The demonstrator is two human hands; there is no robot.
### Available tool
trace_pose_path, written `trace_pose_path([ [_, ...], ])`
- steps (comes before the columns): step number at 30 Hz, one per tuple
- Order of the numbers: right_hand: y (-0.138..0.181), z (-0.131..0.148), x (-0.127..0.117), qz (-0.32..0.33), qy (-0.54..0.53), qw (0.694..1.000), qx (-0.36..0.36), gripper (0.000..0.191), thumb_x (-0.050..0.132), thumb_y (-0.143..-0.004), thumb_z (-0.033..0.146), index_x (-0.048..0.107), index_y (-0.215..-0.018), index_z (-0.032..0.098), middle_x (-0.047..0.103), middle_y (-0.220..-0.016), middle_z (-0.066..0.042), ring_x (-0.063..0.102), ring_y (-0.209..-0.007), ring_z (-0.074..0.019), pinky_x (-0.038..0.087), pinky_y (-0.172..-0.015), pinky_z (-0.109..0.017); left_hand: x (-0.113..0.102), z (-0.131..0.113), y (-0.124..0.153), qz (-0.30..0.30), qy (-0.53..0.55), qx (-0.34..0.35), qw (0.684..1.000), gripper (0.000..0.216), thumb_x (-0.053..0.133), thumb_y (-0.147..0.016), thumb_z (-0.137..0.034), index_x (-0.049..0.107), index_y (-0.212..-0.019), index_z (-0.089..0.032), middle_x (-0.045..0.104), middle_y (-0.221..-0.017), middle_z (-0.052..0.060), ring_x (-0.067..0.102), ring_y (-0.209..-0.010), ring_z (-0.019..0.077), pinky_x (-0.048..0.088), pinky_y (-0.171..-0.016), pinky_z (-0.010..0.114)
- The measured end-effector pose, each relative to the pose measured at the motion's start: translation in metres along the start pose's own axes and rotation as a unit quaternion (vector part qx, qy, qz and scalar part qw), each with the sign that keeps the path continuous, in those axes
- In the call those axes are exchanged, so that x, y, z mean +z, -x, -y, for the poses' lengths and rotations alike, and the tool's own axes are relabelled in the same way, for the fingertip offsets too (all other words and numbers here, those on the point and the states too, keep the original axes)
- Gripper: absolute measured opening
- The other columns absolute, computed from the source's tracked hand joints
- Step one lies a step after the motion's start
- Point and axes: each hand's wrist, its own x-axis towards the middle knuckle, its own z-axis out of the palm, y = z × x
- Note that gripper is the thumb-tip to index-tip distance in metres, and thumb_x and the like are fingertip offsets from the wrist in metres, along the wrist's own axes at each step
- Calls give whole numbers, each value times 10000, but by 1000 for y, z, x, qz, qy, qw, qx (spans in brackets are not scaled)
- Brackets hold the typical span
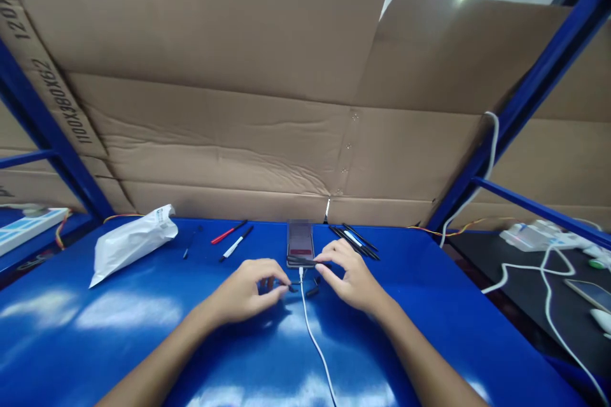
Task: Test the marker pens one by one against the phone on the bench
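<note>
A slim black barrel (pixel 301 260) is pinched near 1 end by the thumb and fingers of the right hand (pixel 352 275), seen across the near end of the phone (pixel 300 235). By the left hand's (pixel 251 291) thumb and forefinger, a thin dark piece (pixel 293 289) is gripped, though its exact form cannot be made out. The 2 are best held lightly and aligned before any contact, clear of the white cable (pixel 312 327) and the small black part (pixel 312 292) beside it.
</note>
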Motion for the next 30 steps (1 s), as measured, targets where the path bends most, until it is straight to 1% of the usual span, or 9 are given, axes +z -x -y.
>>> trace_pose_path([
  [2,1,5,-4,96,-15,995,17,96,649,-968,242,741,-974,216,723,-963,-51,629,-932,-216,470,-858,-350,2,-1,1,96,9,5,995,119,678,-921,-246,779,-980,-226,765,-919,19,681,-791,160,502,-744,249],
  [4,3,8,-8,194,-22,980,40,61,689,-937,242,744,-948,217,736,-946,-35,640,-909,-206,460,-837,-326,2,0,2,156,2,-4,988,114,708,-906,-263,794,-977,-240,760,-897,12,679,-785,161,489,-733,242],
  [6,4,8,-10,251,-22,966,58,60,708,-920,248,746,-955,219,740,-944,-27,643,-912,-202,450,-836,-313,1,3,3,182,-16,-20,983,107,730,-897,-283,806,-966,-254,755,-893,9,677,-784,164,475,-719,238],
  [10,5,7,-12,297,-9,952,76,61,739,-881,257,748,-933,225,718,-906,-12,623,-908,-195,430,-826,-297,-8,9,3,188,-54,-40,980,102,726,-885,-263,809,-944,-266,746,-914,3,681,-827,171,460,-740,240],
  [14,4,7,-14,316,28,944,93,77,761,-844,272,735,-893,218,684,-888,-13,594,-914,-197,413,-809,-290,-15,8,3,171,-79,-49,981,151,729,-884,-318,791,-1003,-248,730,-909,13,678,-837,185,450,-745,249],
  [18,4,7,-15,322,61,939,106,163,809,-807,332,709,-845,209,638,-815,-8,572,-868,-201,397,-744,-280,-13,7,2,153,-89,-41,983,209,690,-929,-389,776,-1057,-247,718,-898,17,667,-814,184,435,-709,246],
  [22,6,6,-14,291,72,950,92,113,802,-807,252,696,-822,218,624,-789,-2,570,-843,-201,392,-708,-276,0,13,1,109,-116,-32,987,205,591,-998,-346,768,-1038,-251,717,-895,17,668,-789,173,427,-702,247],
  [25,6,7,-14,267,70,958,81,87,781,-820,207,695,-813,215,618,-774,0,566,-802,-191,393,-690,-274,11,15,1,72,-130,-37,988,210,573,-1011,-337,761,-1042,-249,725,-896,18,677,-781,172,434,-703,247],
  [30,5,9,-14,247,69,963,83,89,777,-835,211,696,-871,212,603,-795,1,554,-777,-180,402,-683,-270,26,13,-2,58,-140,-41,988,186,597,-1002,-310,765,-1056,-252,734,-894,16,687,-806,176,445,-712,248],
])
